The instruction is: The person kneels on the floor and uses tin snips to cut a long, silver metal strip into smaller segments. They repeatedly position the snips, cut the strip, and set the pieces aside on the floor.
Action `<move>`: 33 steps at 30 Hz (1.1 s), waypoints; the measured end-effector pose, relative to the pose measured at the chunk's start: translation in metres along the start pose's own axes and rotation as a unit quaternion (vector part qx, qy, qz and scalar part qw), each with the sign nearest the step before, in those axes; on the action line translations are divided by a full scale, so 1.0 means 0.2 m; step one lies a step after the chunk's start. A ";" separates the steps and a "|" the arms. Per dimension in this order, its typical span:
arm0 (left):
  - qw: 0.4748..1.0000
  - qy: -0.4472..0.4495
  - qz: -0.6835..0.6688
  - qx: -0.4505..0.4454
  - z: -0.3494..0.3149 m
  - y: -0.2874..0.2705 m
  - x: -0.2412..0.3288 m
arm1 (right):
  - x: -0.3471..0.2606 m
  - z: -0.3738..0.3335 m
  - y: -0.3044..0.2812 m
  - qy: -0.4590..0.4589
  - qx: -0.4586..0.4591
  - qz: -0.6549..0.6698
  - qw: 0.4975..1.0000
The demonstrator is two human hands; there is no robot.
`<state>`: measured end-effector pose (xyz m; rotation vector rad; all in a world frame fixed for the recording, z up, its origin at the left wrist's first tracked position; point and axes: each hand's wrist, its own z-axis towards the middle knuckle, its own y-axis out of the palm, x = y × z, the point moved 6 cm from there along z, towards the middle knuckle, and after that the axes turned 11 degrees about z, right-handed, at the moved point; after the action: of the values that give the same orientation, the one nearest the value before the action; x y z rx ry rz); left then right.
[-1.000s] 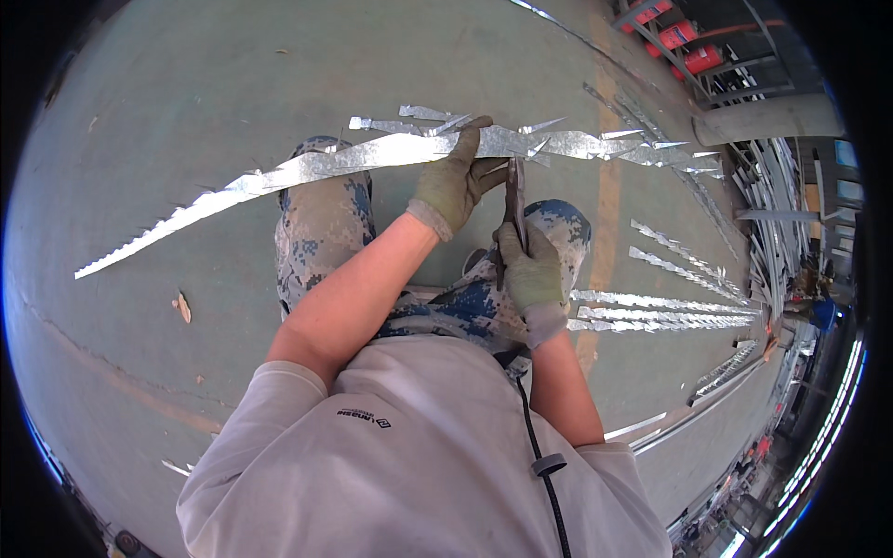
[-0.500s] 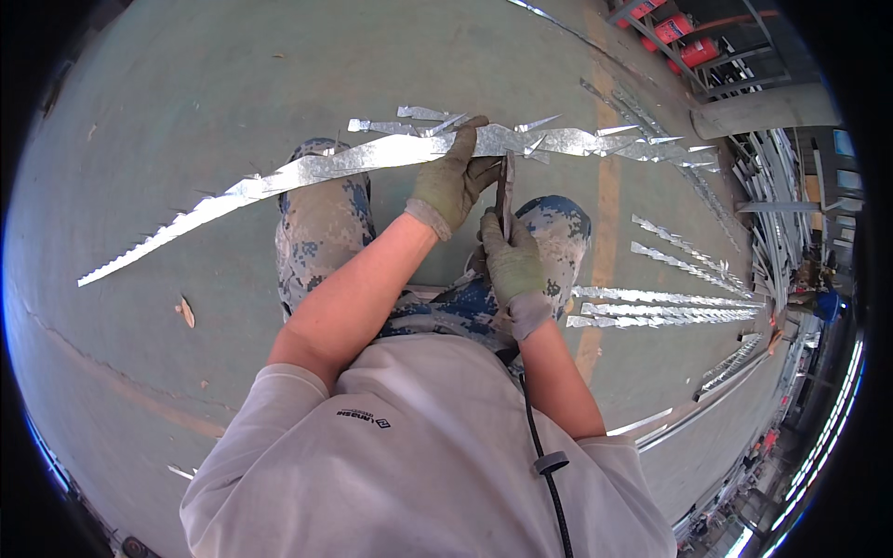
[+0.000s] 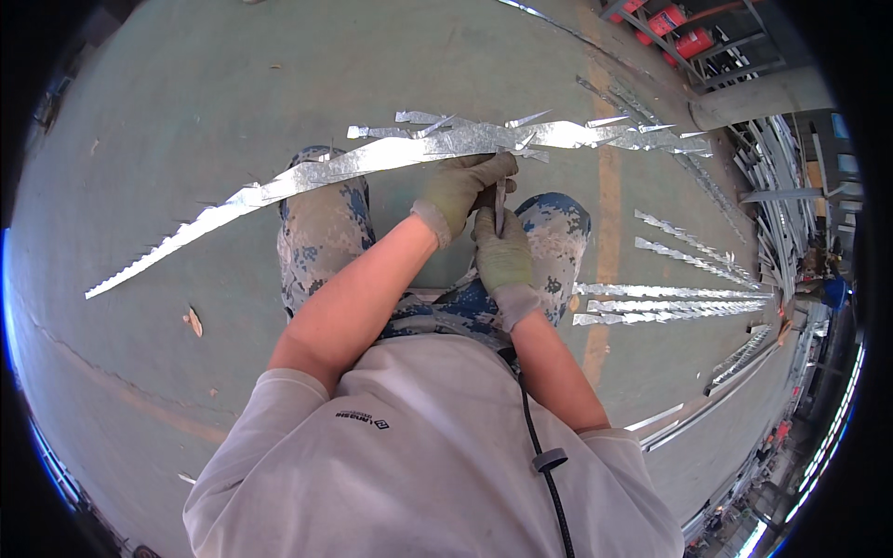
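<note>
A long, shiny spiked metal strip (image 3: 391, 154) stretches across in front of me, passing over my left knee, with jagged points along its edges. My left hand (image 3: 456, 191), in a dull green glove, is closed right at the strip's near edge; what its fingers pinch is hidden. Just below it, my gloved right hand (image 3: 505, 251) is closed around a narrow grey metal tool (image 3: 500, 200) that points away from me. The tool's tip is beside the left fingers, close to the strip; its exact kind is unclear.
More spiked strips (image 3: 674, 307) lie on the green floor (image 3: 186, 93) to my right, across a yellow line (image 3: 606, 214). Fire extinguishers (image 3: 665, 20) stand on a rack at the far right. Long metal pieces (image 3: 781, 195) are piled below it. A dry leaf (image 3: 193, 322) lies left.
My left thumb has come off the strip's upper face, and that hand has shifted right and down to the strip's near edge, beside the tool. The right hand and tool have lowered slightly.
</note>
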<state>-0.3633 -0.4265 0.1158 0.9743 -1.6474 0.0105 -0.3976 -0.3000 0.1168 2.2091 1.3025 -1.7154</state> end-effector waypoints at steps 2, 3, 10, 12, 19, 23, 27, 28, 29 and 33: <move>1.000 -0.009 -0.011 0.009 0.01 0.00 0.00 | 0.00 0.01 0.01 0.030 -0.009 0.025 0.999; 1.000 -0.014 -0.016 0.014 0.01 0.01 -0.01 | 0.00 0.01 0.01 0.045 -0.013 0.037 0.998; 0.999 -0.024 -0.041 0.026 0.00 0.00 -0.01 | -0.04 -0.12 -0.02 0.094 -0.209 0.362 0.904; 0.997 -0.037 -0.053 0.032 -0.01 0.02 0.00 | 0.02 -0.11 -0.04 0.137 -0.253 0.495 0.820; 0.998 -0.025 -0.055 -0.004 0.01 0.02 -0.01 | 0.16 -0.15 0.16 0.158 -0.491 0.728 0.452; 0.997 -0.048 -0.062 -0.014 0.00 0.01 0.00 | 0.04 -0.19 0.19 0.137 -0.510 0.757 0.386; 0.997 -0.067 -0.043 0.000 -0.02 0.00 0.01 | 0.04 -0.19 0.21 0.119 -0.488 0.762 0.409; 0.996 -0.056 -0.071 0.002 -0.01 0.00 0.01 | 0.05 -0.19 0.20 0.126 -0.484 0.756 0.423; 0.994 -0.045 -0.099 0.005 0.00 -0.01 0.00 | 0.06 -0.18 0.19 0.133 -0.479 0.750 0.437; 0.985 0.003 -0.170 -0.004 0.07 -0.08 0.01 | 0.08 -0.17 0.18 0.153 -0.462 0.730 0.481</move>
<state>-0.3657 -0.4444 0.1046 1.2368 -1.4564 -0.2216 -0.3476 -0.2970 0.1001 1.6226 -0.1312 0.1302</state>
